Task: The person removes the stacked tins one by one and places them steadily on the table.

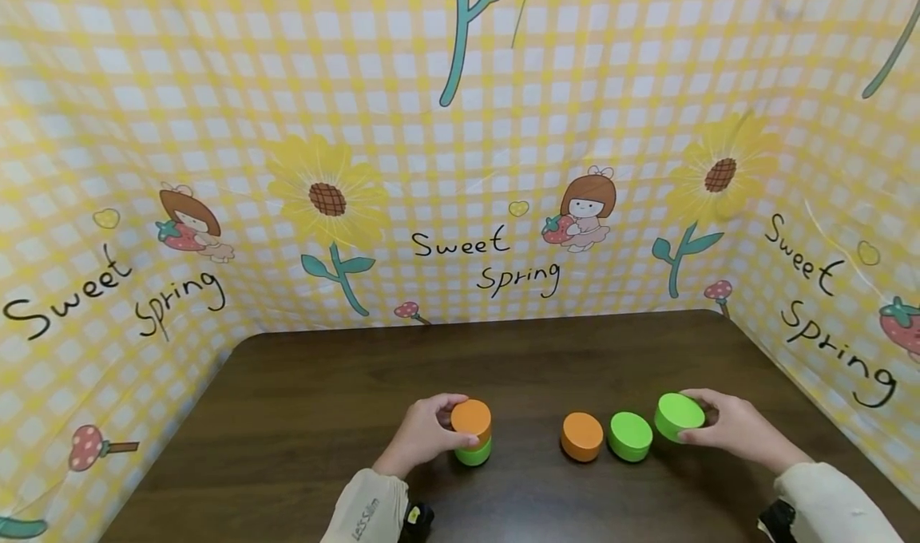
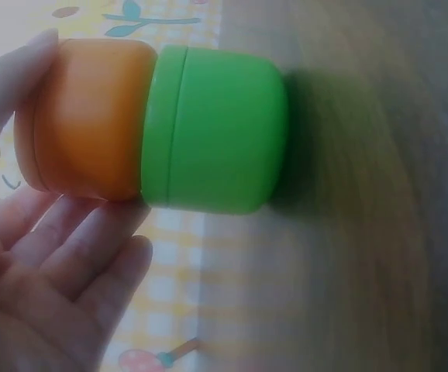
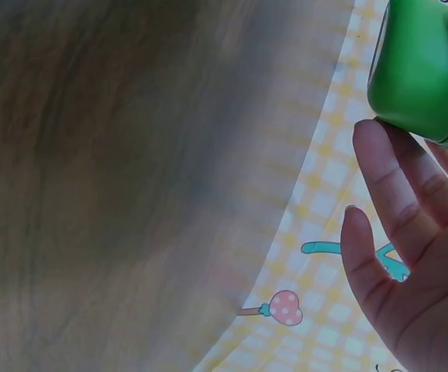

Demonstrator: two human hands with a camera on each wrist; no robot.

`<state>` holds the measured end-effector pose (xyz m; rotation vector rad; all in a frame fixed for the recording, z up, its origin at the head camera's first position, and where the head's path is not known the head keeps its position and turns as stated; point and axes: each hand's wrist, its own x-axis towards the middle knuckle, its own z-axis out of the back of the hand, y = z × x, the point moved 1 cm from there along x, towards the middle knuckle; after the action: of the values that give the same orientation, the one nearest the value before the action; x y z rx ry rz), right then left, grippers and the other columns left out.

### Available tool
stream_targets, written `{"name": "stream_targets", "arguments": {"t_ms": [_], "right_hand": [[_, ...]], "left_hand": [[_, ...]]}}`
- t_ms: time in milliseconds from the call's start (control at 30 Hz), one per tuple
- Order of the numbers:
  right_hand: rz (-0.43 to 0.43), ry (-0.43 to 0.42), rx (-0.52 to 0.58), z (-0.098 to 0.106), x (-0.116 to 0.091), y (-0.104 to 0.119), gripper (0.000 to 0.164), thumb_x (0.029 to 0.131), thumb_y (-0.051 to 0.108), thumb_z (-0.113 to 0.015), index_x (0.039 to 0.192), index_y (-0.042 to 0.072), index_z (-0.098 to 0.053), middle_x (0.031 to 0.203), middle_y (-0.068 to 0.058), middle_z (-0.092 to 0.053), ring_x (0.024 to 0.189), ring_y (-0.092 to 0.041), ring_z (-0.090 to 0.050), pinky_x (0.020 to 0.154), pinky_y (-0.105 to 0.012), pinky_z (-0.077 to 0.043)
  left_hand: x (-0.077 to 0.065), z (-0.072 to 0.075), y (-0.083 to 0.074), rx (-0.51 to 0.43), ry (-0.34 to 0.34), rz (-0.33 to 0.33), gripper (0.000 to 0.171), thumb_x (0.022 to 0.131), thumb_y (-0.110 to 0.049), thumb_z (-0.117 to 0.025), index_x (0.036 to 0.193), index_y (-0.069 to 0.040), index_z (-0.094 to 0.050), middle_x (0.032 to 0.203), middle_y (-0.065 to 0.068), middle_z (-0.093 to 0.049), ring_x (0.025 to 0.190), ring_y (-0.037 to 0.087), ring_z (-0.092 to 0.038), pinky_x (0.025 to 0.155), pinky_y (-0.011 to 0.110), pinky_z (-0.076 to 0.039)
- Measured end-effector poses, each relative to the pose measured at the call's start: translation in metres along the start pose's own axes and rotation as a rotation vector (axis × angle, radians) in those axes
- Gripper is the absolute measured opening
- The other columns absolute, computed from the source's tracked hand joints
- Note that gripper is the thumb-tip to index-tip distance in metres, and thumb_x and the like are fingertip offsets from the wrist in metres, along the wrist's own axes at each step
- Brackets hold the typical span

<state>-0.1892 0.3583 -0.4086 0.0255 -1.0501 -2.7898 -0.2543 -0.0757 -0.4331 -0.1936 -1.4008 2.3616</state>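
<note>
1. Gripping: left hand point(image 1: 424, 433), thumb and fingers pinching the upper orange jar point(image 1: 471, 421) from its 9 o'clock side; lower fingers loosely extended in the left wrist view.
2. Lower green jar point(image 1: 476, 453), round, lidded; directly beneath the upper orange jar, touching it, the pair forming one stack.
3. Loose orange jar point(image 1: 582, 437), upright on the table, at 3 o'clock from the stack, well apart.
4. Loose green jar point(image 1: 630, 437), upright, just beside the loose orange jar at its 3 o'clock.
5. Held green jar point(image 1: 678, 417), tilted, toward 2 o'clock from the loose green jar; contact with the table cannot be told.
6. Right hand point(image 1: 736, 429), thumb and fingers gripping the held green jar from 3 o'clock.
7. Table point(image 1: 345, 379), dark brown, wood-grained.
8. Gingham cloth point(image 1: 460, 152), yellow and white, printed "Sweet Spring" with sunflowers; at 12 o'clock behind the table.
</note>
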Motion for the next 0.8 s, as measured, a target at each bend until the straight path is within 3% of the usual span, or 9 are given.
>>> {"name": "stream_targets", "arguments": {"t_ms": [233, 800], "right_hand": [[-0.002, -0.017, -0.051, 0.0006, -0.0016, 0.0000, 0.067, 0.077, 0.022, -0.079, 0.124, -0.016, -0.050, 0.093, -0.007, -0.065, 0.076, -0.009, -0.061, 0.063, -0.027, -0.048], [-0.038, -0.065, -0.060, -0.0036, -0.0042, -0.0083, 0.069, 0.077, 0.023, -0.080, 0.125, -0.016, -0.050, 0.095, -0.010, -0.067, 0.078, -0.012, -0.063, 0.063, -0.027, -0.048]], "left_hand": [[0.0002, 0.0013, 0.0015, 0.008, 0.007, 0.009, 0.062, 0.072, -0.022, -0.086, 0.124, -0.001, -0.062, 0.114, 0.013, -0.065, 0.095, 0.023, -0.065, 0.081, 0.039, -0.052], [0.0010, 0.0010, 0.0032, 0.009, 0.018, 0.008, 0.061, 0.072, -0.021, -0.085, 0.125, 0.000, -0.061, 0.114, 0.015, -0.065, 0.095, 0.023, -0.065, 0.081, 0.039, -0.053]]}}
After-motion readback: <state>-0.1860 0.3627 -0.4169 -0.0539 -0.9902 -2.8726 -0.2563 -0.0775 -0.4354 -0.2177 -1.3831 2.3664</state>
